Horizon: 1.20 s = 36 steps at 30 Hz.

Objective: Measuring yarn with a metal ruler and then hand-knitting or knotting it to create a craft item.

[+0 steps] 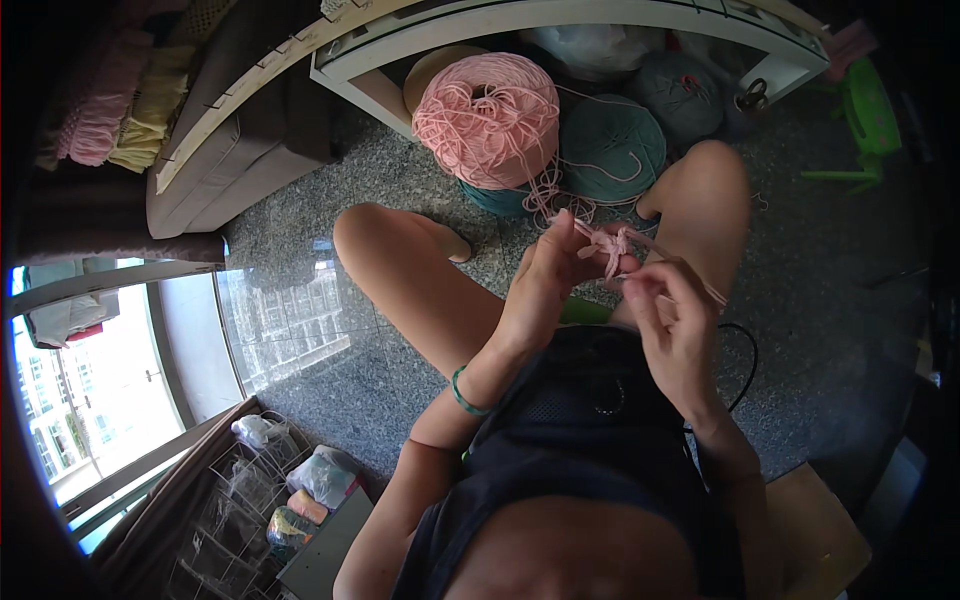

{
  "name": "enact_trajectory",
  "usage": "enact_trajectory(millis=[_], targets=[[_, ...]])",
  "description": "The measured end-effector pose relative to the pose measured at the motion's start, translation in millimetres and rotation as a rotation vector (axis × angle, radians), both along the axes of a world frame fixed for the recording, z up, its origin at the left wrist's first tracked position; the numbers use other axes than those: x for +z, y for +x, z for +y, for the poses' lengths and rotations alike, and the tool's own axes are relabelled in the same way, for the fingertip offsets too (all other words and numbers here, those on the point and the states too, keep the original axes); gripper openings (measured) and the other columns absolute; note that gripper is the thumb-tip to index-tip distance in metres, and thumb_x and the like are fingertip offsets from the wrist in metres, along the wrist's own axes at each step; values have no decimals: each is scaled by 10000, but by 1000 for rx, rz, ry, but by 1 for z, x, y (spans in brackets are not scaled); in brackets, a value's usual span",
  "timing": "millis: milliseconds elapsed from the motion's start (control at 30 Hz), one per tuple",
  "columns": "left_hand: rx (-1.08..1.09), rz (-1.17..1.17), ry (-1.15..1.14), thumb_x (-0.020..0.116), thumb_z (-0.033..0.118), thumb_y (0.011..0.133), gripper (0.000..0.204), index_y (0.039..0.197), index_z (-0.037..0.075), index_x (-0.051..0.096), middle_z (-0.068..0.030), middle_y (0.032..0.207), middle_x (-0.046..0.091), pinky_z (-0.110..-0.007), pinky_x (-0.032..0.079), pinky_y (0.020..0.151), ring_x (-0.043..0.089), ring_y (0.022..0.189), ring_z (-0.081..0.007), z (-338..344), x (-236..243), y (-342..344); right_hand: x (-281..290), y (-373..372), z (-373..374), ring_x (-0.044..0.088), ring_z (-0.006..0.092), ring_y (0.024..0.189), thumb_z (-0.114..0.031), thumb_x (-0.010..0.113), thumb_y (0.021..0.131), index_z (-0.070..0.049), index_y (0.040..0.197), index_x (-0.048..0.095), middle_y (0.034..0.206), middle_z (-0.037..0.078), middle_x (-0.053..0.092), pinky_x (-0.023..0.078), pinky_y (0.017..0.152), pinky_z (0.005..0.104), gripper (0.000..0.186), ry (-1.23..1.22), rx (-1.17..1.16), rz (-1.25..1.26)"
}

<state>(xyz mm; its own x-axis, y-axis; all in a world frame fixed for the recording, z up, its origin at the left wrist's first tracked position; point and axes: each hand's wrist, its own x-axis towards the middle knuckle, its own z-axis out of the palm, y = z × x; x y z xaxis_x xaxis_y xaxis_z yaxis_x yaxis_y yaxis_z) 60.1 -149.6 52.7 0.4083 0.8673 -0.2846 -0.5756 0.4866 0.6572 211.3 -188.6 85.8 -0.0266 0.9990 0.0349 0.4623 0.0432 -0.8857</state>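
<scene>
Above my lap, a small looped piece of pink crochet (pixel 608 243) is pinched in my left hand (pixel 550 262), its thumb up and its fingers curled behind the work. Close on the right, my right hand (pixel 680 312) has thumb and forefinger closed on what looks like a thin crochet hook (pixel 628 276), its tip at the lower edge of the piece. Most of the hook is hidden by the fingers. Pink yarn runs from the work past my right hand and down toward a big pink yarn ball (pixel 515 125) on the floor.
Beside the pink ball sit a green yarn ball (pixel 612 150) and a grey one (pixel 680 95), under a white-framed table (pixel 560 12). Scissors (pixel 752 95) hang near its right leg. A green plastic chair (pixel 868 115) stands far right, a wire rack (pixel 235 510) with bags lower left.
</scene>
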Motion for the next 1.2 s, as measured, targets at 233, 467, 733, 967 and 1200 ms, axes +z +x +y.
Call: enact_trajectory(millis=[233,467,733,967,1200], targets=[[30,303,258,575,169,898,344,1179,-26,536,-59,953,638,-254,478,792,603,849,-113,-10,6,4,-16,-11,2,629,219,794,-145,605,864,27,996,596,903,136,643,469,703,294,216,-80,58,373],[73,301,264,644,86,840,313,1129,-17,583,-28,905,643,-221,466,780,579,818,-75,-13,10,1,-9,-15,-5,580,186,653,-140,548,897,22,938,593,752,124,606,443,600,289,173,-69,67,315],[73,229,176,651,54,825,296,1106,-20,596,-27,884,642,-218,485,732,589,784,-76,-16,22,-1,-1,-16,-8,405,150,464,-104,504,895,16,759,515,572,88,456,337,458,297,181,85,143,209],[38,118,80,665,11,798,302,1090,-29,599,-46,885,652,-218,500,724,611,769,-92,-24,25,-1,1,-6,-18,399,135,440,-114,502,894,2,680,451,534,75,422,332,441,279,249,23,230,239],[9,115,35,681,-13,774,299,1064,-35,610,-61,913,663,-223,487,774,608,816,-90,-32,28,0,10,4,-27,435,148,535,-135,498,889,8,716,492,602,52,456,346,520,294,224,-127,331,244]])
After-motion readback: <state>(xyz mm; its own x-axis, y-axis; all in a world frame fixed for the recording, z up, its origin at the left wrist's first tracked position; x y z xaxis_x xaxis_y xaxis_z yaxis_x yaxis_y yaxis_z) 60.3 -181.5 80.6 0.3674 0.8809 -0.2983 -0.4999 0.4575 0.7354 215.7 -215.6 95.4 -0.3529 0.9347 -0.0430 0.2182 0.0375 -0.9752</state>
